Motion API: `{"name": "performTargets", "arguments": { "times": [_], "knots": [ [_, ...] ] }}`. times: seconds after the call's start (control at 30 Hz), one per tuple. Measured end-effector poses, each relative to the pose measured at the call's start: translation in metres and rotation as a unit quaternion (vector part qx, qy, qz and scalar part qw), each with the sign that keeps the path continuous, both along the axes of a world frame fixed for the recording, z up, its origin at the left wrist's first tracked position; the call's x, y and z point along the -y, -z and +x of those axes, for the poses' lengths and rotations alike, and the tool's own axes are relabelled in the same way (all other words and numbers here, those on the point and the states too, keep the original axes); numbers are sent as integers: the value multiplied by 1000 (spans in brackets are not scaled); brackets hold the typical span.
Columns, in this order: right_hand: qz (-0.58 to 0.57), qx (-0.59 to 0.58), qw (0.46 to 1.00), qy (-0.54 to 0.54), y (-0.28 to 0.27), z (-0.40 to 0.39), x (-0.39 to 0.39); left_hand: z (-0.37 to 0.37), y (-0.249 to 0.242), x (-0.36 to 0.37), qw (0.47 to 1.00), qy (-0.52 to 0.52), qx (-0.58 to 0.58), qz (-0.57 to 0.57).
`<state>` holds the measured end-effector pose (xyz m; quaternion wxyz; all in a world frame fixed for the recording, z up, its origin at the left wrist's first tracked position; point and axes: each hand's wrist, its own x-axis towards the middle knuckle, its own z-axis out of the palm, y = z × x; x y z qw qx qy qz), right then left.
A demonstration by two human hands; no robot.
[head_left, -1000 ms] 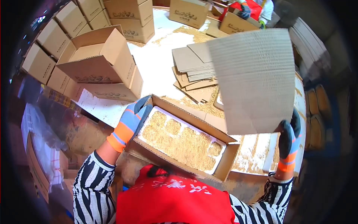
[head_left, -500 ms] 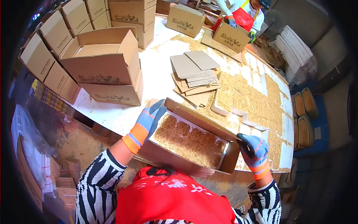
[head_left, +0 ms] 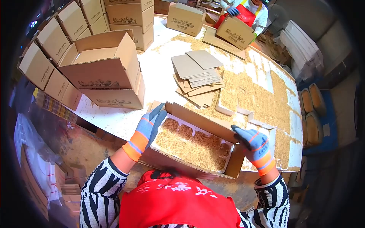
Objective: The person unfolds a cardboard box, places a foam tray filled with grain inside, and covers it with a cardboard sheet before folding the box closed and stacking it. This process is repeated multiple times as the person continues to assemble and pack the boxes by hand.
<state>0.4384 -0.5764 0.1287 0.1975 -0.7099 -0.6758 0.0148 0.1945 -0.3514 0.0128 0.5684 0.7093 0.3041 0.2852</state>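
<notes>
An open cardboard box (head_left: 195, 170) is tilted at the table's near edge. Inside it lies a white tray filled with straw-coloured shredded filler (head_left: 186, 146), with several hollows along its far side. My left hand (head_left: 149, 124), in a grey-blue and orange glove, grips the box's left end wall, fingers over the rim. At the far right corner is my right hand (head_left: 254, 143), gloved alike; its fingers are stretched out and apart over the rim, near or touching it. Beyond the box lies a stack of flat cardboard sheets (head_left: 195, 70).
Filler-covered white trays (head_left: 258, 97) spread across the right of the table. Two stacked printed boxes (head_left: 102, 78), the upper one open, stand at left before more stacked boxes (head_left: 49, 41). Across the table, a co-worker in a red apron (head_left: 243, 15) handles a printed box (head_left: 235, 33).
My right hand's fingers have loosened from the box corner and spread over the rim. The box now shows more of the tray's hollows. The co-worker's hand has moved above the far box.
</notes>
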Motion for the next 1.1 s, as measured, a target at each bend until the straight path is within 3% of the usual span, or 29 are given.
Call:
{"name": "performTargets", "arguments": {
  "times": [0.17, 0.23, 0.33, 0.43, 0.5, 0.57, 0.63, 0.7, 0.73, 0.8, 0.9, 0.93, 0.97, 1.0, 1.03, 1.07, 1.1],
  "knots": [
    [-12, 5, 1000, -16, 2, 6, 5, 0, 9, 0, 1000, -2, 14, -10],
    [-19, 7, 1000, -19, 4, 7, 7, 0, 2, -1, 997, 3, -23, 78],
    [-17, 1, 999, -31, 14, 12, 10, 1, 2, -1, 999, 17, -32, 34],
    [-2, 16, 997, -78, 23, 7, 18, 6, 13, -5, 968, 41, 164, -187],
    [-93, 78, 988, -92, 22, -1, 25, -4, -8, 3, 996, 58, 69, -20],
    [-133, 55, 982, -120, 15, -15, 27, -15, -28, 0, 987, 100, -39, 118],
    [-199, 8, 972, -124, 24, -21, 32, -26, -44, -8, 967, 145, -105, 181],
    [-215, 32, 968, -122, 31, -24, 30, -35, -38, -24, 956, 219, -48, 189],
    [-239, 37, 962, -124, 35, -27, 26, -33, -36, -23, 977, 211, -13, 37],
    [-258, 6, 958, -123, 40, -31, 21, -27, -35, -14, 946, 178, 55, -265],
    [-232, 22, 966, -113, 54, -29, 25, -33, 36, -30, 950, 193, -51, -242],
    [-180, 36, 975, -122, 51, -28, 30, -20, 2, -15, 952, 236, -104, -165],
    [-132, -28, 984, -114, 41, -28, 37, -6, -31, 2, 948, 217, -199, -122],
    [-81, -103, 990, -58, 33, -22, 42, 0, -30, 4, 951, 178, -253, -30],
    [-31, -179, 983, -3, 28, -15, 48, -1, -23, 5, 949, 153, -277, -12],
    [98, -246, 956, 128, 45, -10, 68, -1, -16, 5, 945, 129, -301, 4],
    [104, -365, 906, 187, 55, -10, 76, -3, 2, 0, 946, 123, -297, -47]
  ]
}}
